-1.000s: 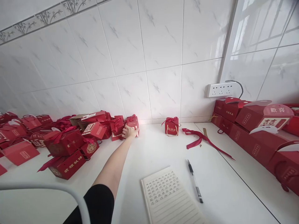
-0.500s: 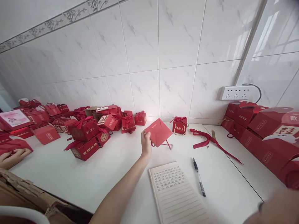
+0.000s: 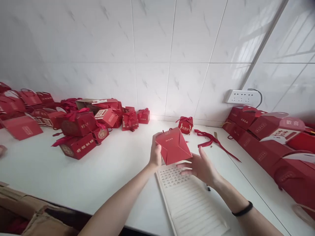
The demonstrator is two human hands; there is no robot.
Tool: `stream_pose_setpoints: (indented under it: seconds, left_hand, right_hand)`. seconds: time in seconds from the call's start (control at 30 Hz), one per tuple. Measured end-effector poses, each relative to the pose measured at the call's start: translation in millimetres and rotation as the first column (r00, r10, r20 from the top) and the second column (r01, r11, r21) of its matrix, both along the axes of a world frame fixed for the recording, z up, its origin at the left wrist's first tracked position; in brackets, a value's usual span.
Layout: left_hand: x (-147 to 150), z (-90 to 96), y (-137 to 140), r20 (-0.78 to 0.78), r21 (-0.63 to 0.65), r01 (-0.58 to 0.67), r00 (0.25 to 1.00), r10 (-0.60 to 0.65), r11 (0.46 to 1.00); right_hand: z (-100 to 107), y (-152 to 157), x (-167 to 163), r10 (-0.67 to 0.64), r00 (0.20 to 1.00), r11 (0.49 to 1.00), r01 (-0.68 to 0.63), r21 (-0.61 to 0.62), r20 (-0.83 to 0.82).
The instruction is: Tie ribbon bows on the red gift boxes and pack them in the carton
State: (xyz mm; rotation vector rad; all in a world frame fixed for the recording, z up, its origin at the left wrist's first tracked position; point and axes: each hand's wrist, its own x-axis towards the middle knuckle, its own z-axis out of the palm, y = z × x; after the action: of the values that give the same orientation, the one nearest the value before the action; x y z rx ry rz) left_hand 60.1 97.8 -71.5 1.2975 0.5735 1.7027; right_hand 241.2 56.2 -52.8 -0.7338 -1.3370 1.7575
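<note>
My left hand (image 3: pixel 156 151) grips a small red gift box (image 3: pixel 173 146) by its left side, its base tilted toward me above the table. Close to the box's lower right corner is my right hand (image 3: pixel 200 167), fingers spread and holding nothing; whether a fingertip touches the box I cannot tell. Under both hands lies an open notebook (image 3: pixel 194 203) with rows of handwriting at its top. A pen (image 3: pixel 208 188) is mostly hidden behind my right hand. Behind the held box stands another small red gift box (image 3: pixel 186 125) with a bow.
Many red gift boxes (image 3: pixel 78 147) are piled at left; more are stacked along the right (image 3: pixel 261 144). A loose red ribbon (image 3: pixel 209 139) lies near the wall, below a power strip (image 3: pixel 242 97). A cardboard carton (image 3: pixel 22 206) sits at lower left. Another person's fingertips (image 3: pixel 2 150) show at the left edge.
My left hand has brought the gift box nearer and turned its base toward me. My right hand has come from the lower right corner to beside the box. The view has shifted.
</note>
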Motion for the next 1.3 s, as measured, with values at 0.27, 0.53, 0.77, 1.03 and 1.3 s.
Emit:
stream_pose_setpoints:
  seconds: [0.27, 0.53, 0.77, 1.03, 1.3]
  left_hand:
    - [-15, 4.0, 2, -0.425, 0.870, 0.050, 0.581, 0.694, 0.490]
    - [-17, 5.6, 5, -0.583, 0.784, 0.082, 0.435, 0.686, 0.615]
    - [-10, 0.6, -1, -0.619, 0.539, 0.067, 0.708, 0.340, 0.840]
    - [-11, 9.7, 5, -0.166, -0.064, -0.069, 0.984, 0.058, 0.996]
    - [-1, 16.0, -5, -0.222, -0.224, 0.284, 0.916, -0.333, 0.932]
  right_hand:
    - [1, 10, 21, -0.120, 0.989, 0.939, 0.086, 0.334, 0.082]
    - [-8, 9, 22, -0.339, 0.929, 0.751, 0.170, 0.639, 0.151]
    - [-24, 18, 20, -0.687, 0.709, 0.427, 0.214, 0.879, 0.161]
    - [-22, 19, 26, -0.514, 0.815, 0.499, 0.030, 0.866, 0.268]
    - [-21, 13, 26, -0.328, 0.911, 0.678, 0.043, 0.734, 0.249]
